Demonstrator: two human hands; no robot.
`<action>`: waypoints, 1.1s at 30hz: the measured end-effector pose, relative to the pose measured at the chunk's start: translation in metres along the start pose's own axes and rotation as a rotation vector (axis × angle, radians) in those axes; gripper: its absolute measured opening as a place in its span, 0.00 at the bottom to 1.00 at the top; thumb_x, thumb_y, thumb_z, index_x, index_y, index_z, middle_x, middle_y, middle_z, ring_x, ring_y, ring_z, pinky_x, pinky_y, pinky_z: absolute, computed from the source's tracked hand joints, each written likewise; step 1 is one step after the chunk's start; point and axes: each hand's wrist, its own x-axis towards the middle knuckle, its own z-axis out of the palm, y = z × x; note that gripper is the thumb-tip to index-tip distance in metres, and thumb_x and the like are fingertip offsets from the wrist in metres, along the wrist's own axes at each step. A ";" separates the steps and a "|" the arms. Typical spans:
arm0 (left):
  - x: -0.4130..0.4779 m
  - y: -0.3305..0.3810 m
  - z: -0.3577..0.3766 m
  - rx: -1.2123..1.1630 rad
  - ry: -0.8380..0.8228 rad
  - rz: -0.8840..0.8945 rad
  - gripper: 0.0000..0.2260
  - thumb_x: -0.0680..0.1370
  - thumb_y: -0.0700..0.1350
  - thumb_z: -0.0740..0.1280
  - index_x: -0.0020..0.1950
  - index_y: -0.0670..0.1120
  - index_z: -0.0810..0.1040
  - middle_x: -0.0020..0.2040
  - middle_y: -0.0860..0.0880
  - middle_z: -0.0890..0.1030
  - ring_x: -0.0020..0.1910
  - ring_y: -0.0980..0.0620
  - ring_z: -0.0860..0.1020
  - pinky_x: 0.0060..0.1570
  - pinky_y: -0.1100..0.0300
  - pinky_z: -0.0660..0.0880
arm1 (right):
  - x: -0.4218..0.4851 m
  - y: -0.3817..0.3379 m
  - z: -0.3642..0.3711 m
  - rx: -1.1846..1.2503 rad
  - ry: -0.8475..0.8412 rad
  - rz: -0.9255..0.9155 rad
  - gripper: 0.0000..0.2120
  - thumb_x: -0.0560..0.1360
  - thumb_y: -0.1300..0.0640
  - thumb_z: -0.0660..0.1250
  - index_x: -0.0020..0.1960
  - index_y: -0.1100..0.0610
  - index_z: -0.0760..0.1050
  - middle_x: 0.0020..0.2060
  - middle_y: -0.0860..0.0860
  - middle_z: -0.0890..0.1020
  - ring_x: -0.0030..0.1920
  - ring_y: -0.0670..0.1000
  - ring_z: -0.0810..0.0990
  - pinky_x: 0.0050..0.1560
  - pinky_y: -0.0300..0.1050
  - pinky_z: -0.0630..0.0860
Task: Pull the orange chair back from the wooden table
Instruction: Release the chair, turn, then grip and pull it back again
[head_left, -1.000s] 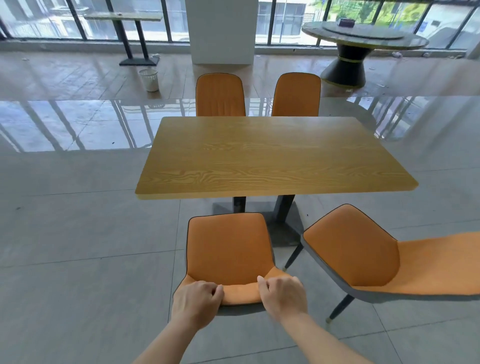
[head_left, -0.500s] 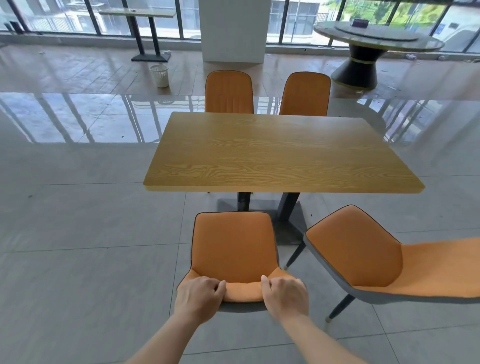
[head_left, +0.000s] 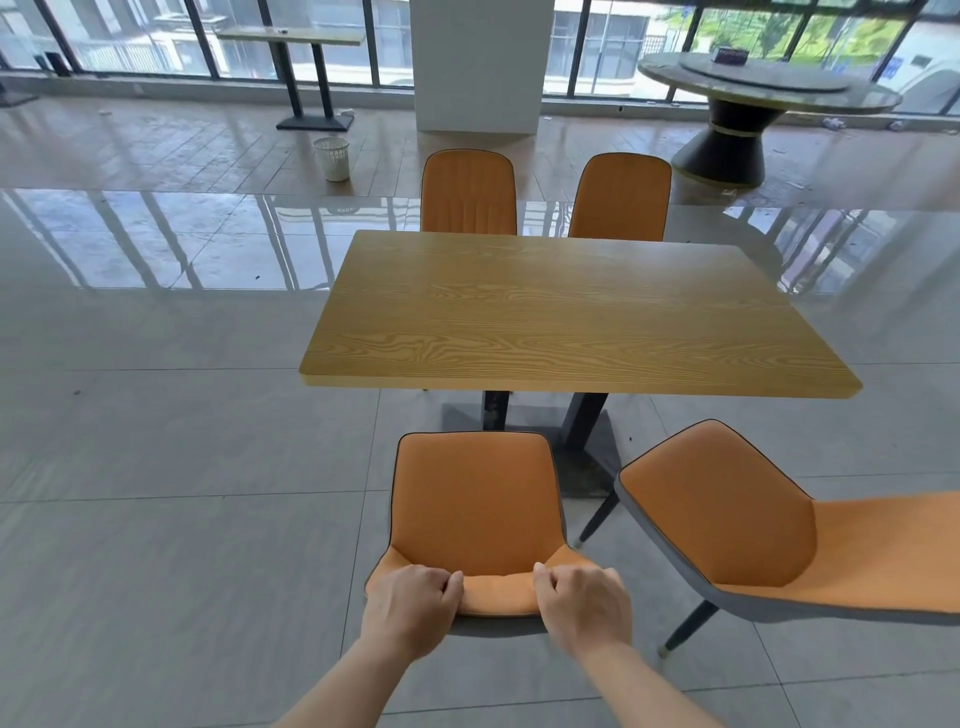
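Observation:
An orange chair (head_left: 475, 499) with dark piping stands directly below me, its seat facing the wooden table (head_left: 571, 317). A gap of floor separates the seat's front edge from the table's near edge. My left hand (head_left: 410, 608) and my right hand (head_left: 584, 605) are both closed over the top of the chair's backrest, a short stretch of orange padding showing between them. The chair's legs are hidden under the seat.
A second orange chair (head_left: 753, 530) stands at an angle close on the right. Two more orange chairs (head_left: 467, 192) (head_left: 621, 197) sit at the table's far side. A white bin (head_left: 332, 158), a high table (head_left: 306, 39), a white pillar and a round table (head_left: 763, 88) stand further back.
The table's near edge now lies a little further from the chair seat than before, and the view has shifted back and to the left. Both hands keep the same hold on the backrest.

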 end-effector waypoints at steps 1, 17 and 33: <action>0.000 0.001 -0.001 0.001 -0.003 -0.004 0.24 0.83 0.57 0.54 0.29 0.50 0.69 0.29 0.54 0.72 0.32 0.55 0.71 0.31 0.63 0.62 | 0.000 0.000 -0.001 -0.001 0.001 -0.004 0.30 0.78 0.38 0.48 0.35 0.50 0.83 0.30 0.45 0.82 0.31 0.46 0.77 0.49 0.46 0.78; -0.010 -0.005 0.005 0.011 0.036 -0.038 0.24 0.83 0.58 0.54 0.30 0.50 0.71 0.29 0.53 0.74 0.31 0.54 0.73 0.31 0.65 0.63 | -0.014 -0.008 -0.021 -0.005 -0.003 -0.026 0.26 0.81 0.42 0.54 0.40 0.52 0.85 0.35 0.49 0.85 0.33 0.48 0.76 0.50 0.46 0.76; -0.013 -0.008 0.009 -0.003 0.029 -0.056 0.21 0.83 0.56 0.52 0.33 0.49 0.71 0.33 0.51 0.75 0.35 0.53 0.74 0.41 0.57 0.72 | -0.020 -0.012 -0.027 -0.002 -0.017 -0.006 0.25 0.82 0.44 0.53 0.43 0.53 0.85 0.37 0.49 0.85 0.34 0.48 0.75 0.51 0.45 0.75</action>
